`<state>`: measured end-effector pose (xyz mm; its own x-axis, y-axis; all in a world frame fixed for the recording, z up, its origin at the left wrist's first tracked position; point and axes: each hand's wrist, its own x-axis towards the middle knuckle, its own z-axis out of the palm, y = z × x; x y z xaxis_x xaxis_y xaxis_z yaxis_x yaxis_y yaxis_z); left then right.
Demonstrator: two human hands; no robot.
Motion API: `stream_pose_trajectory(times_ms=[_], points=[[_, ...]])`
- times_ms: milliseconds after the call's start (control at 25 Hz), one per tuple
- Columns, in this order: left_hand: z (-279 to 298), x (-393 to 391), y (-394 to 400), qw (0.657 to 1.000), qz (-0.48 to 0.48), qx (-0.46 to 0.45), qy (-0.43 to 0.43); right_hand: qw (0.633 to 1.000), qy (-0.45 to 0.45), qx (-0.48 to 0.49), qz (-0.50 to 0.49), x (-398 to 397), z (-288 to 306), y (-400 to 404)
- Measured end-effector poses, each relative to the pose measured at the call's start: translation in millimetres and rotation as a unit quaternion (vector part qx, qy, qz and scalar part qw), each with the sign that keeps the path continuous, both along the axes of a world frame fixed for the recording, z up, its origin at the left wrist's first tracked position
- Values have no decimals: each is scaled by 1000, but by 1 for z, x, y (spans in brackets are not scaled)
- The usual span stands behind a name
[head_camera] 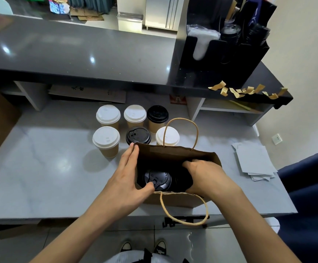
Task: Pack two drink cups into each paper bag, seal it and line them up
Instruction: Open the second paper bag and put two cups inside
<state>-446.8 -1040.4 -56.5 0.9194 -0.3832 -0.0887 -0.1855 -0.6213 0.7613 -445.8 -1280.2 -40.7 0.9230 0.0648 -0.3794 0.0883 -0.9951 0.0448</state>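
Paper bag: the kraft paper bag (175, 154) stands open on the pale marble counter (40, 177), near its front edge; thin paper, likely light and easily creased, so it probably needs steadying at the rim and lifting by its twisted-paper handles (181, 133) once loaded.
Cup in bag: a black-lidded cup (158, 180) sits upright in the bag's left half; the right half is dark and partly hidden by the hand, so whether a second cup is there I cannot tell.
Handling: paper cups are stiff enough at the rim but crushable at the wall, and possibly full; best taken round the body below the lid, kept upright.
Left hand: the left hand (127, 179) holds the bag's left side, fingers nearly straight along the outside, thumb hooked over the rim and touching the cup's lid.
Right hand: the right hand (201, 173) reaches into the bag's right side, wrist bent down, fingers curled out of sight; what it grips, if anything, is hidden.
Waiting cups: six lidded cups (133, 128) stand in two rows just behind the bag, four white-lidded, two black-lidded.
Surroundings: loose white papers (253, 160) lie to the right; brown paper strips (247, 91) hang off the dark upper counter's edge.
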Motion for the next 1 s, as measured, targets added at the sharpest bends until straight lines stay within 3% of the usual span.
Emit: stream_pose_trajectory(times_ms=[120, 240, 360, 600, 1000], points=[[-2, 1, 3, 1000, -6, -2, -3, 998, -39, 51, -27, -11, 8, -1], [-5, 2, 8, 1000, -20, -5, -10, 982, -172, 73, -20, -24, 15, -5], [-7, 3, 11, 999, -36, -6, -20, 944, -309, 83, -74, -44, 16, -13], [-10, 3, 4, 997, -70, -26, -34, 915, -283, 150, -246, -77, 7, -30], [-6, -2, -35, 993, -108, -33, -35, 903, -264, 174, -291, -92, 2, -74]])
